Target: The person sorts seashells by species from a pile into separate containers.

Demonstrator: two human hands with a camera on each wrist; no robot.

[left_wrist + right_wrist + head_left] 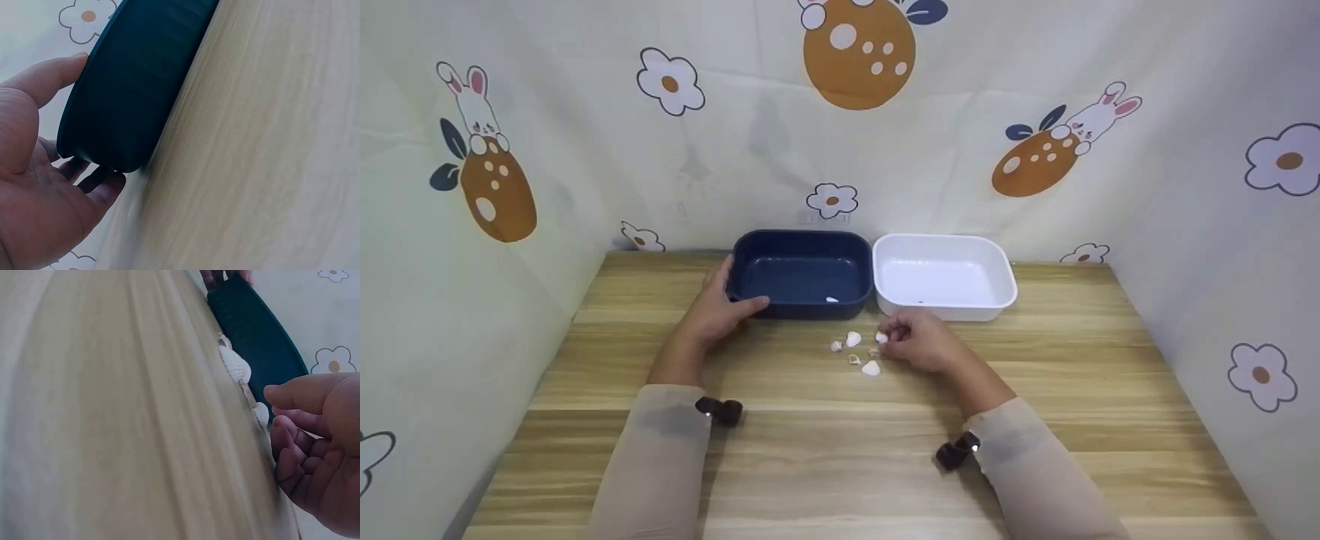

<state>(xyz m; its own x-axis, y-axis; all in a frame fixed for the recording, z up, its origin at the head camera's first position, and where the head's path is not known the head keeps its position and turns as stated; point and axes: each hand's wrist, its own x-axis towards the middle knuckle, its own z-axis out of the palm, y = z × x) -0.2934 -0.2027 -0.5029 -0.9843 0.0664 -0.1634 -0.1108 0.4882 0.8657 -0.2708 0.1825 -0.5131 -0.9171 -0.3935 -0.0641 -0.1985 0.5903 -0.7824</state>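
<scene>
My left hand point(718, 304) grips the left end of a dark blue basin point(802, 310), thumb over the front rim and fingers round the side. In the left wrist view, the fingers point(107, 191) curl at the basin's lower corner. My right hand point(922, 341) holds a small white seashell point(881, 338) at the tips of thumb and index finger, low over the table. Left of it lie a white scallop-like shell point(853, 339), another white shell point(871, 368) and several smaller shells point(836, 346). One white shell point(832, 300) is inside the blue basin.
A white basin point(945, 313) stands right beside the blue one, with a tiny dark speck inside. Both are at the back of the wood-grain table point(825, 465), close to a patterned cloth point(750, 150) that hangs behind and on both sides.
</scene>
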